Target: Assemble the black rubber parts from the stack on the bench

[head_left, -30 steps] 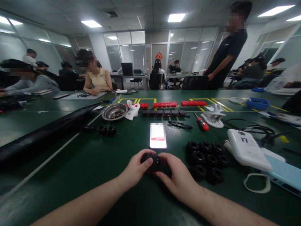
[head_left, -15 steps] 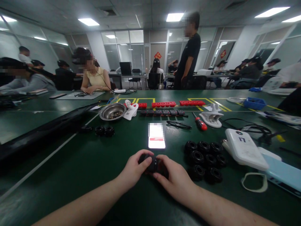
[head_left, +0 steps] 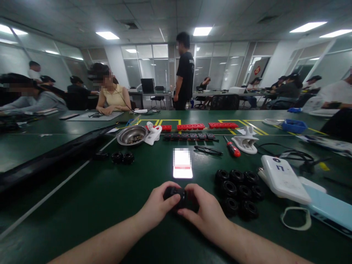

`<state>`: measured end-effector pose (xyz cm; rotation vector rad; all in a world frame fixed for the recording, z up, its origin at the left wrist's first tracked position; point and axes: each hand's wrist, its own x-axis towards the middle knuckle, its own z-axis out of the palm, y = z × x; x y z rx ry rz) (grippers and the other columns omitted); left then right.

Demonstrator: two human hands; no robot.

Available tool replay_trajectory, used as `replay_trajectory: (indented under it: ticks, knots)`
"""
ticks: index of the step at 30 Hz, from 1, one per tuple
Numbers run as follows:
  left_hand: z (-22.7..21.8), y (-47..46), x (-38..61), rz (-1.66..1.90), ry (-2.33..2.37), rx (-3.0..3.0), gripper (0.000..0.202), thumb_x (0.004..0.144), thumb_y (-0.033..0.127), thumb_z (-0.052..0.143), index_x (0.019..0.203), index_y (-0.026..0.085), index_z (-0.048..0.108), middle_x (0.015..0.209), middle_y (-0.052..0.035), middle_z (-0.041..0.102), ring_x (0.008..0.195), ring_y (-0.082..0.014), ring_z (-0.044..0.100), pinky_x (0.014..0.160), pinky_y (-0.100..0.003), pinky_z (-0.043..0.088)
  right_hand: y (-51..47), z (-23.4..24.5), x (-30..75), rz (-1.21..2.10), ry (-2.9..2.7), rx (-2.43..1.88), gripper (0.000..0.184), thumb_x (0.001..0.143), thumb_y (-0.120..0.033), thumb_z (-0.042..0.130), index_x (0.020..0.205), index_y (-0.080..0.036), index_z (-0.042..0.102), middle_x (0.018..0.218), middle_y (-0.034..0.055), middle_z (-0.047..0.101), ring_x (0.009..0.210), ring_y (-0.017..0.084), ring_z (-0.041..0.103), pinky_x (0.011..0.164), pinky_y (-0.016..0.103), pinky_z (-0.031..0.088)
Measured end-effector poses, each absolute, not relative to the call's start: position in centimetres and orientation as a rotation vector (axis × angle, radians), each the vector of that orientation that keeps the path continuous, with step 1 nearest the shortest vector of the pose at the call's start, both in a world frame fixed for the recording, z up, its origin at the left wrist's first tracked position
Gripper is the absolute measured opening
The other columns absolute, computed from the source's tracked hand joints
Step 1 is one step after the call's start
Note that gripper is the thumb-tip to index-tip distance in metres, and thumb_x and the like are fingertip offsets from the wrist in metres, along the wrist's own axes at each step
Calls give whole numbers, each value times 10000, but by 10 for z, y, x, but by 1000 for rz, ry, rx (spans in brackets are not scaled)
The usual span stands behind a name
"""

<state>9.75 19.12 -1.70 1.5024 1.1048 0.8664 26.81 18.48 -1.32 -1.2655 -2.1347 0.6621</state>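
Between my two hands is a small black rounded part (head_left: 173, 192), partly hidden by my fingers; it resembles a toy wheel. My left hand (head_left: 158, 203) is closed on it, thumb along the near side and fingers over the far side. My right hand (head_left: 208, 209) curls round its right end with thumb and fingertips. Just right of my right hand sits a cluster of several black wheels (head_left: 229, 188). Beyond the held part lies a lit phone (head_left: 183, 171). Two more black wheels (head_left: 128, 157) stand off to the left.
A metal bowl (head_left: 132, 135) with small brass-coloured pieces stands beside a white bracket (head_left: 153, 134). Red trays (head_left: 190, 126), a black strip (head_left: 189, 136), a screwdriver (head_left: 233, 147) and glasses (head_left: 208, 150) lie farther back. A white device (head_left: 286, 179) is at right. Co-workers sit around.
My left thumb has shifted to the right over the black part, which seems turned slightly. The view has tilted up a little. A standing person in black has moved left.
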Motion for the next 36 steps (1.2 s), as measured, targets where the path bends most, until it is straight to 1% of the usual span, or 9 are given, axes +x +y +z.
replay_trajectory:
  ticks: [4,8,10,14,20,23,29,32,36]
  knots:
    - [-21,190,99,927,1046,1415,332,696,427,553,892,164,506,802,-20,522,700,-167,532,548,-255,448,184,-13,267,598,-2192,-1291,295,693,-407,594,856,-182,496,782,19,549,703,173,488,604,280,368]
    - [-22,191,100,931,1001,1339,364,677,439,570,908,171,487,826,-18,510,700,-161,533,548,-259,458,186,-17,268,569,-2284,-1289,229,816,-355,442,691,-173,502,689,18,536,662,165,474,607,289,360]
    - [-21,193,100,916,1004,1337,392,670,461,565,919,169,484,831,-21,513,711,-164,532,562,-261,457,186,-18,268,585,-2253,-1274,149,779,-322,511,793,-174,525,774,31,555,731,178,485,651,296,371]
    - [-20,193,98,913,1061,1352,372,692,478,528,889,165,495,798,-17,516,697,-159,524,555,-250,445,184,-16,267,593,-2189,-1265,319,698,-297,607,976,-197,487,907,32,555,819,194,485,708,309,369]
    - [-23,190,99,980,1015,1434,348,695,439,557,911,172,501,810,-16,502,720,-155,514,553,-233,452,186,-14,267,560,-2272,-1317,257,803,-396,442,694,-174,513,674,14,532,653,167,473,597,289,362]
    - [-23,191,98,960,1029,1440,380,700,456,541,939,165,497,824,-26,517,703,-151,524,548,-232,444,186,-17,268,578,-2226,-1248,167,754,-322,535,831,-174,532,791,35,562,742,185,493,661,313,387]
    - [-21,193,101,932,1027,1323,393,671,482,553,879,159,473,747,-9,530,593,-132,536,515,-244,437,180,-4,268,599,-2072,-1065,383,692,-273,583,1044,-203,450,986,65,539,888,213,492,771,366,406]
    - [-23,194,101,944,1032,1291,381,670,463,563,887,165,469,747,-8,531,591,-130,537,510,-245,439,162,18,270,852,-2045,-874,317,799,-433,404,1023,-219,469,913,56,570,830,187,533,725,321,445]
    - [-22,193,101,903,1024,1284,336,691,402,571,906,164,467,817,-30,528,649,-145,556,518,-246,450,118,35,286,966,-2279,-757,535,839,-537,93,962,-282,547,747,33,611,718,171,583,624,307,463]
